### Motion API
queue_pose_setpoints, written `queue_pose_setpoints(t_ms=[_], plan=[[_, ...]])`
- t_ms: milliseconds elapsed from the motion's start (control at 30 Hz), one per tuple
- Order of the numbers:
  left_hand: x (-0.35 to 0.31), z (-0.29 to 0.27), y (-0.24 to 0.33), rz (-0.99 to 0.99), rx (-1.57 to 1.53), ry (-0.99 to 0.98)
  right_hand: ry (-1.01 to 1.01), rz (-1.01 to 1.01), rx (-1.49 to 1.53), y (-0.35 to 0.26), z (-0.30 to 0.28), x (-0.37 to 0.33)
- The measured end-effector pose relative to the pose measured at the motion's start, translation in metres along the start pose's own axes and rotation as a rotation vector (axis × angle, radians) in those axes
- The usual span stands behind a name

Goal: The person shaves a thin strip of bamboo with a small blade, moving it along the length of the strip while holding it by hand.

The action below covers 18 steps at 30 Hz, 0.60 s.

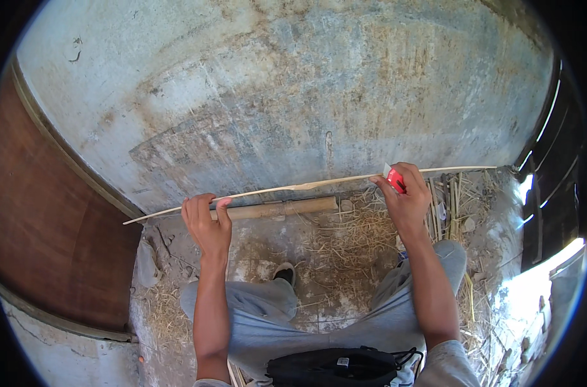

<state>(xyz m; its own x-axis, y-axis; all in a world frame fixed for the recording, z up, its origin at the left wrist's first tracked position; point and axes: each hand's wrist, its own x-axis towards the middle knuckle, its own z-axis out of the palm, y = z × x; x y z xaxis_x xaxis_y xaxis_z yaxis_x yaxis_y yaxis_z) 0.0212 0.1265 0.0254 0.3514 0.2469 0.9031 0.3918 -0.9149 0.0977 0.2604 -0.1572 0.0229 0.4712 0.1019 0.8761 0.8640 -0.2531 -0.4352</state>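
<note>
A long, thin pale bamboo strip (313,184) stretches across in front of me, rising slightly toward the right, with a thicker node near its middle. My left hand (207,227) is closed around its left part, the thumb resting along it. At its right part my right hand (407,197) grips a small red-handled knife (396,181). The knife's pale pointed blade shows above the strip, and the thumb presses near the strip from below. Whether the edge cuts into the strip is too small to tell.
A thick bamboo pole (306,206) lies on the floor by the stained wall (345,97). Shavings (345,242) and thin strips (453,200) litter the ground. At left stands a brown panel (61,219). A black bag (332,367) sits at my waist, between my legs and me.
</note>
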Motion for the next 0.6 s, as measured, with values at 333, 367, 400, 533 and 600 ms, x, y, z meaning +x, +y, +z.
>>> queue_pose_setpoints(t_ms=[333,367,400,533,600], plan=[[0.01,-0.019,-0.004,0.026,0.273,0.269,-0.338,-0.141,-0.07,0.014,0.003,-0.015],[0.013,-0.02,-0.001,0.037,0.297,0.419,-0.334,-0.142,-0.073,0.015,0.005,-0.017],[0.015,-0.021,0.003,0.039,0.293,0.422,-0.264,-0.083,0.031,0.014,0.01,-0.019],[0.008,-0.014,0.017,-0.052,-0.036,0.367,-0.273,0.274,0.157,-0.01,0.015,-0.017],[-0.003,-0.003,0.026,-0.07,-0.148,0.173,-0.274,0.314,0.229,-0.015,0.024,-0.027]])
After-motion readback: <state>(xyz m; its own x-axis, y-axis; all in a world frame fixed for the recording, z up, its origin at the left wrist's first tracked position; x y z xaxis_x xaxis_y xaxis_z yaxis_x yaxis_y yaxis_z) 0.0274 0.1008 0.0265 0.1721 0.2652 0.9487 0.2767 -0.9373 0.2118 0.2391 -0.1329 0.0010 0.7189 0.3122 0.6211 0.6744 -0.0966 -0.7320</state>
